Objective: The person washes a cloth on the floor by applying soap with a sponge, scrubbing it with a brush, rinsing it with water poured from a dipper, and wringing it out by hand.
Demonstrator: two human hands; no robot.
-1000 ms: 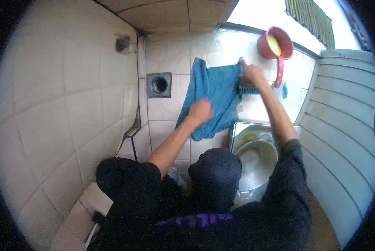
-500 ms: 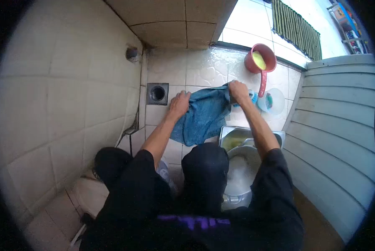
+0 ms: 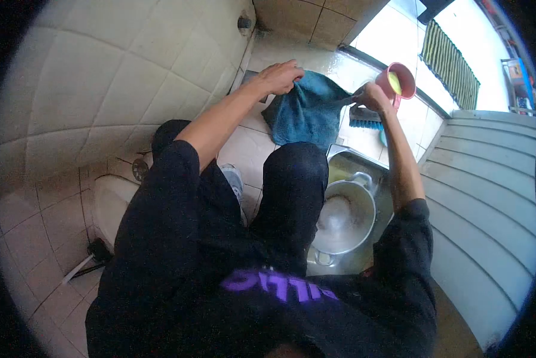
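Tiled floor [image 3: 244, 146]; over it, blue cloth [image 3: 309, 116] stretched between left hand [image 3: 280, 77], gripping upper left edge, and right hand [image 3: 372, 97], gripping right corner. Brush [image 3: 366, 117] and red dipper [image 3: 406, 79] just beside right hand.

At one o'clock, the teal towel [image 3: 308, 116] is soft, matt cloth with a slightly rough nap. Towards two o'clock, the red dipper [image 3: 407, 82] looks like smooth plastic, the scrub brush [image 3: 366, 124] has coarse bristles, and the striped mat [image 3: 451, 65], farther out, is matt, ribbed fabric. At four o'clock, the cooking pot [image 3: 351, 240] is bare metal with a dull sheen, in a shinier metal basin [image 3: 363, 156]. The slatted panel [image 3: 489, 191] at three o'clock is smooth and satiny; the wall tiles [image 3: 118, 89] at ten o'clock have a low gloss.
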